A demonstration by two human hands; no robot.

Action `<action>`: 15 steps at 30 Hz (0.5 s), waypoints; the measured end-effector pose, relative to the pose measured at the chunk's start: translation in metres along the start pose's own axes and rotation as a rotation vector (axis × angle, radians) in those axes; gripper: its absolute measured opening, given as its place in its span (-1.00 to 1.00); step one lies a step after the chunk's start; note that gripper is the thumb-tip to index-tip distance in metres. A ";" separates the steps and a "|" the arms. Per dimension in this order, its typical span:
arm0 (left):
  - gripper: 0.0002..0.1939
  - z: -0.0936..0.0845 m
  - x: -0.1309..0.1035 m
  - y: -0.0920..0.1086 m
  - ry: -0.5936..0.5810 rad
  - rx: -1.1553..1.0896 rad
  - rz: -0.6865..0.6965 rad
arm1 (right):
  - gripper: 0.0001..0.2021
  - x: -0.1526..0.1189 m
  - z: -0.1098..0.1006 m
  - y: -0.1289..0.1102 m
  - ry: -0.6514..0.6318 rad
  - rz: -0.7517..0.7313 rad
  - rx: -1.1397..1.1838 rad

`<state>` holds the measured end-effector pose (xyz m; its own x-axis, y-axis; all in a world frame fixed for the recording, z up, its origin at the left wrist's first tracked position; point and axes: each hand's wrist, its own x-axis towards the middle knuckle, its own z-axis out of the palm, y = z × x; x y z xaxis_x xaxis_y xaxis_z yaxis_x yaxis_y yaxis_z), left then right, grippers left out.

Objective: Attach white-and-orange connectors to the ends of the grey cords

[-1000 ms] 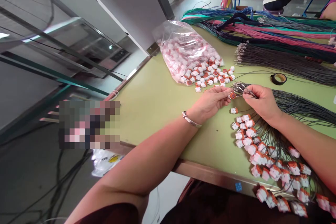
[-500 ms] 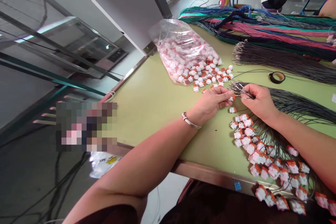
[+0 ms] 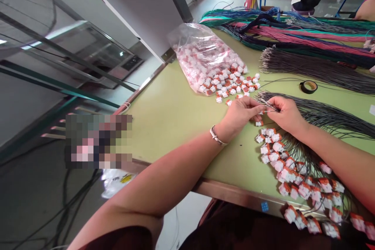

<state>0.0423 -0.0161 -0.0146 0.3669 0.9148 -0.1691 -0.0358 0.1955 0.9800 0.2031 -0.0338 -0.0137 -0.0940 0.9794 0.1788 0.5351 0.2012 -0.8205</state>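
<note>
Two hands (image 3: 285, 116) meet over a small block (image 3: 261, 113) and thin wires (image 3: 272, 105)

Think of a clock with the two hands at its middle, and twelve o'clock far away from the person. The left hand (image 3: 241, 116) pinches the small block, white and orange, between thumb and finger. Fingers hide most of it. The right hand (image 3: 286, 117) pinches a few thin wires with shiny metal tips. The tips point at the left hand, and the fingers of both hands are very close. I cannot tell if a wire is inside the block.

At ten o'clock, loose blocks (image 3: 225, 80) lie in a pile by the mouth of a clear bag (image 3: 202, 52), which has lots more inside. At five o'clock there is a big bunch of blocks with dark wires on them (image 3: 288, 174); some hang over the edge of the green table (image 3: 175, 117). A dark wire bundle (image 3: 336, 115) lies at three o'clock, its tips just past the fingers. A roll of black tape (image 3: 308, 86) sits at two o'clock. Another dark bundle (image 3: 316, 62) lies past the tape. Pink, green and blue wires (image 3: 293, 27) stretch across at one o'clock. A bracelet (image 3: 216, 138) is on the left wrist.
</note>
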 end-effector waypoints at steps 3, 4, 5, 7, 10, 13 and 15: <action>-0.81 0.000 0.002 -0.001 -0.018 -0.010 -0.015 | -0.94 0.000 -0.001 -0.001 -0.008 0.013 0.053; -0.82 -0.001 0.003 -0.001 -0.013 -0.019 -0.023 | -0.94 0.000 -0.001 -0.001 -0.010 0.025 0.082; -0.83 -0.002 0.004 -0.001 -0.003 -0.032 -0.031 | -0.93 0.000 -0.002 -0.002 -0.007 0.039 0.112; -0.84 -0.003 0.005 0.000 0.013 -0.058 -0.042 | -0.93 -0.001 -0.003 -0.004 0.012 0.059 0.161; -0.84 -0.004 0.004 0.001 0.017 -0.068 -0.038 | -0.94 -0.001 -0.004 -0.006 0.012 0.062 0.153; -0.83 -0.003 0.002 0.002 0.014 -0.053 -0.030 | -0.95 -0.001 -0.004 -0.007 -0.005 0.059 0.110; -0.83 -0.001 0.002 0.003 0.003 -0.033 -0.027 | -0.95 0.000 -0.003 -0.006 -0.010 0.062 0.093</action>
<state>0.0414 -0.0136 -0.0125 0.3649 0.9102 -0.1959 -0.0568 0.2318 0.9711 0.2021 -0.0354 -0.0069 -0.0716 0.9900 0.1213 0.4600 0.1407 -0.8767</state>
